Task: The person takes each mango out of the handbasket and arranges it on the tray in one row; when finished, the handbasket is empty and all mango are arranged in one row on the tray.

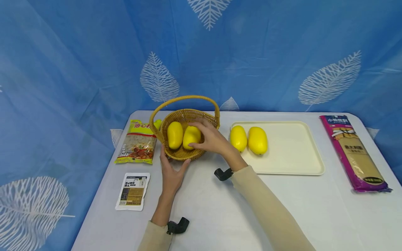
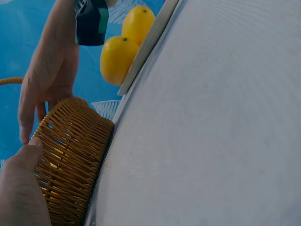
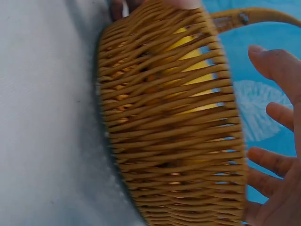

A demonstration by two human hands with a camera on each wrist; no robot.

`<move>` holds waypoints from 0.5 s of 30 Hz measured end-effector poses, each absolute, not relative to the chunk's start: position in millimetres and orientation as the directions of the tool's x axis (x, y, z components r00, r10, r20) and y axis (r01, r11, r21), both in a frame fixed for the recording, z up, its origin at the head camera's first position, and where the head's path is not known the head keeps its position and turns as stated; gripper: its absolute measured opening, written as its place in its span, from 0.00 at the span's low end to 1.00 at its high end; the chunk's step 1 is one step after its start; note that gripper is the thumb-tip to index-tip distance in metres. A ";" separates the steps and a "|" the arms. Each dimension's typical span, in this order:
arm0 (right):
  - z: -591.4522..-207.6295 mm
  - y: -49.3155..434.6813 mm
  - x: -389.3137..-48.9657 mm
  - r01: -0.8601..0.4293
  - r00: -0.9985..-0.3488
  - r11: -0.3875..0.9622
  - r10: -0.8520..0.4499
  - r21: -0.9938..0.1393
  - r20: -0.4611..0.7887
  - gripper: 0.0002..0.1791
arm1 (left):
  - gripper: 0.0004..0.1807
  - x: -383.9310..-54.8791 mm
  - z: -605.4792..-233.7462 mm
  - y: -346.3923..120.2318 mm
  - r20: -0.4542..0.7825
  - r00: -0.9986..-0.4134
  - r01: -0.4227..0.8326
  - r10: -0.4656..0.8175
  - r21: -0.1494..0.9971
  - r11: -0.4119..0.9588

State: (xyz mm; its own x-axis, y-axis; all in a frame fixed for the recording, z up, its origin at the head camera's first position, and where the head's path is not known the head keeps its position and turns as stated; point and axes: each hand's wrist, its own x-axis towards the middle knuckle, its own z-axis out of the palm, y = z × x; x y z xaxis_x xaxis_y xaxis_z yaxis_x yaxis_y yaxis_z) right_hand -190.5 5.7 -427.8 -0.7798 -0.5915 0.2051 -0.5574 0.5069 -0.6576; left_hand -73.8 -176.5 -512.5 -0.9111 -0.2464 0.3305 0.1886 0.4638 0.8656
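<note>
A wicker basket (image 1: 180, 155) with a tall arched handle stands at the back of the table. Two yellow oval fruits, one on the left (image 1: 175, 135) and one on the right (image 1: 190, 138), lie inside it. My left hand (image 1: 171, 176) grips the basket's near left side, its thumb on the rim in the left wrist view. Over the basket's right side is my right hand (image 1: 210, 137), fingers and thumb spread about the right fruit. In the right wrist view these fingers (image 3: 273, 162) look loose and apart, with nothing pinched between them.
Right of the basket, a cream tray (image 1: 289, 148) bears two more yellow fruits (image 1: 257, 140) at its left end. A pasta bag (image 1: 138, 143) lies left of the basket, above a small white packet (image 1: 133, 191). A long purple noodle pack (image 1: 355, 153) lies far right.
</note>
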 end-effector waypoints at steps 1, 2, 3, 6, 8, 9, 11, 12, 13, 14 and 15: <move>-429.4 3.7 -191.9 -0.549 -0.784 0.518 -0.592 -0.656 0.189 0.40 | 0.59 -73.8 -512.6 -176.2 0.333 -0.910 0.191 -0.246 0.865 0.465; -430.6 1.8 -193.0 -0.541 -0.788 0.532 -0.592 -0.651 0.172 0.40 | 0.58 -74.1 -512.8 -175.9 0.336 -0.909 0.194 -0.245 0.864 0.466; -431.4 -0.2 -193.9 -0.534 -0.791 0.545 -0.592 -0.646 0.153 0.41 | 0.58 -74.1 -512.9 -175.6 0.339 -0.908 0.196 -0.245 0.863 0.466; -433.5 -6.1 -196.3 -0.520 -0.794 0.581 -0.599 -0.626 0.104 0.41 | 0.58 -74.2 -513.2 -175.0 0.346 -0.906 0.202 -0.245 0.861 0.468; -434.3 -9.2 -197.2 -0.509 -0.798 0.605 -0.598 -0.613 0.071 0.41 | 0.58 -74.0 -513.4 -174.8 0.345 -0.906 0.200 -0.246 0.859 0.472; -434.6 -10.7 -197.6 -0.504 -0.800 0.616 -0.597 -0.606 0.059 0.41 | 0.58 -73.7 -513.5 -174.8 0.344 -0.906 0.197 -0.246 0.858 0.474; -435.4 -13.2 -197.9 -0.497 -0.807 0.640 -0.588 -0.586 0.042 0.41 | 0.58 -73.6 -513.4 -174.8 0.342 -0.907 0.193 -0.247 0.856 0.479; -435.7 -14.4 -197.9 -0.496 -0.811 0.652 -0.585 -0.574 0.036 0.41 | 0.58 -73.5 -513.0 -174.9 0.339 -0.907 0.189 -0.248 0.856 0.482; -435.9 -15.6 -197.9 -0.497 -0.813 0.663 -0.581 -0.561 0.034 0.41 | 0.59 -73.6 -512.6 -175.0 0.337 -0.908 0.186 -0.249 0.856 0.483; -436.1 -16.7 -197.9 -0.501 -0.814 0.673 -0.580 -0.544 0.032 0.40 | 0.59 -73.7 -512.0 -175.1 0.336 -0.908 0.183 -0.250 0.856 0.484; -436.3 -17.9 -198.0 -0.505 -0.815 0.681 -0.579 -0.530 0.031 0.40 | 0.59 -73.8 -511.6 -175.3 0.334 -0.908 0.181 -0.251 0.856 0.483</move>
